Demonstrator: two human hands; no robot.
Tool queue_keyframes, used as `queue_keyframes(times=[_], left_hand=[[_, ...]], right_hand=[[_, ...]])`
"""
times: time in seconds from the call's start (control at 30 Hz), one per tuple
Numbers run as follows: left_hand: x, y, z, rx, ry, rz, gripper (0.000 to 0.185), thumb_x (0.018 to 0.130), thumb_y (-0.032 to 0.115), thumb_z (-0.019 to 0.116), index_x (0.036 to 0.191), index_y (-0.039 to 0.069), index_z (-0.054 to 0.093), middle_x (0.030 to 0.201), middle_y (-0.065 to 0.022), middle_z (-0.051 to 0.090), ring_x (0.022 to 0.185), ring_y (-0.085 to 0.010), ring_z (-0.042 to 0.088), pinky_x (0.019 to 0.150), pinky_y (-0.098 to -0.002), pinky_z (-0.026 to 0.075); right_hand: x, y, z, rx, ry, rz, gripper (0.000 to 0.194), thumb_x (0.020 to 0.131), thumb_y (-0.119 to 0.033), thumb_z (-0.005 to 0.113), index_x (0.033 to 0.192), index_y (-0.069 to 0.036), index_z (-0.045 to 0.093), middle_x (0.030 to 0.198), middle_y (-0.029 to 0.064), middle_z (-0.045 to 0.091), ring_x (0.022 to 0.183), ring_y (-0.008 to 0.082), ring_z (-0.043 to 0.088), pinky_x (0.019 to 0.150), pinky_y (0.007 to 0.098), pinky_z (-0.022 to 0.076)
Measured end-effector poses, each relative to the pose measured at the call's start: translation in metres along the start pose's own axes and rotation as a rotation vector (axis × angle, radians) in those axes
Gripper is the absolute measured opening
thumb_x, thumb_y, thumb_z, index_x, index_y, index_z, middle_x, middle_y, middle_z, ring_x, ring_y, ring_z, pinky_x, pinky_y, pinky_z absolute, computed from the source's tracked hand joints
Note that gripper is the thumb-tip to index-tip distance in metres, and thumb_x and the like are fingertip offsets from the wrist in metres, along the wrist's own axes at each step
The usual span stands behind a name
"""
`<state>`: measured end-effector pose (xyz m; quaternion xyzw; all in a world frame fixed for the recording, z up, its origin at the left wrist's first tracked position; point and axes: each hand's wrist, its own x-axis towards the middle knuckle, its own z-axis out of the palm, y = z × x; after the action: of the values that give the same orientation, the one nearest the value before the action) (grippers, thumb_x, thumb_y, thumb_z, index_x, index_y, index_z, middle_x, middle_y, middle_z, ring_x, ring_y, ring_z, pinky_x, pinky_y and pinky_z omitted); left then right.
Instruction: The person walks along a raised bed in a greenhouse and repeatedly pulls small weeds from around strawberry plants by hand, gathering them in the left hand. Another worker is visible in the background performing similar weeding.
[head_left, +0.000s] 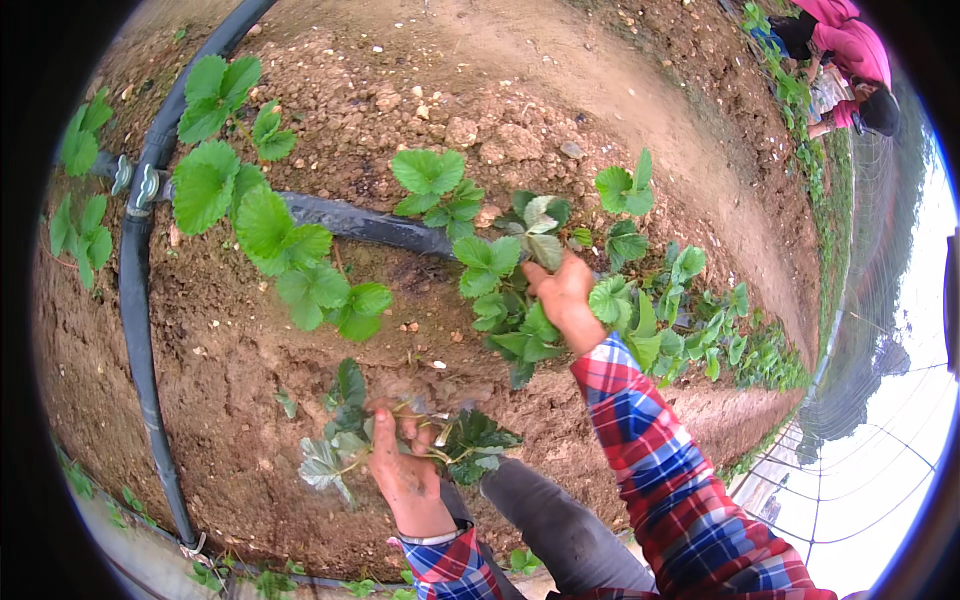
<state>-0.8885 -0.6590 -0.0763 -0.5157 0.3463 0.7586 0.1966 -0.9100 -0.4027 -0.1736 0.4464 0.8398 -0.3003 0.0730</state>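
My left hand (409, 457) is closed around a bunch of picked strawberry leaves and stems (472, 442), held over the soil at the lower middle. To the upper right, my right hand (564, 296) reaches into a leafy strawberry plant (487, 262) growing along the bed. A wilted, pale-backed leaf (541, 225) is at its fingertips; whether the fingers grip a stem there is hidden. The right forearm passes beside more strawberry leaves (611, 300).
A black hose (367, 225) runs along the bed and joins a thicker pipe (135, 300) at metal clamps (148, 186). Strawberry plants (281, 240) grow on the left. Another person (855, 52) in pink bends over a row at the upper right, near netting (870, 225).
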Motion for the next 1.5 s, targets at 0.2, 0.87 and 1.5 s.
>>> queue_keyframes(times=[0.2, 0.87, 1.5], left_hand=[[0.001, -0.003, 0.002, 0.047, -0.043, -0.011, 0.022, 0.086, 0.031, 0.061, 0.097, 0.015, 0.051, 0.068, 0.0021, 0.038, 0.055, -0.0090, 0.033, 0.051, -0.0214, 0.029], [0.005, 0.001, 0.007, 0.054, -0.044, -0.028, 0.023, 0.086, 0.032, 0.063, 0.094, 0.015, 0.049, 0.068, 0.0020, 0.038, 0.055, -0.0093, 0.032, 0.052, -0.0221, 0.030], [0.002, 0.008, 0.001, 0.067, 0.074, 0.032, 0.043, 0.081, 0.028, 0.067, 0.114, 0.003, 0.053, 0.101, -0.0073, 0.060, 0.087, -0.0189, 0.057, 0.066, -0.0279, 0.043]], right_hand=[[0.004, -0.002, 0.023, 0.133, -0.007, 0.218, 0.032, 0.072, -0.023, 0.065, 0.092, 0.002, 0.065, 0.082, 0.0186, 0.066, 0.076, 0.0279, 0.064, 0.074, 0.0377, 0.0475], [-0.021, 0.015, -0.003, 0.435, -0.385, 0.319, 0.036, 0.073, -0.010, 0.063, 0.105, 0.002, 0.054, 0.092, 0.0127, 0.061, 0.085, 0.0212, 0.056, 0.076, 0.0309, 0.0453], [-0.121, -0.129, -0.035, -0.076, -0.622, -0.944, 0.019, 0.074, -0.011, 0.054, 0.090, -0.001, 0.056, 0.075, 0.0098, 0.055, 0.065, 0.0248, 0.060, 0.051, 0.0361, 0.0464]])
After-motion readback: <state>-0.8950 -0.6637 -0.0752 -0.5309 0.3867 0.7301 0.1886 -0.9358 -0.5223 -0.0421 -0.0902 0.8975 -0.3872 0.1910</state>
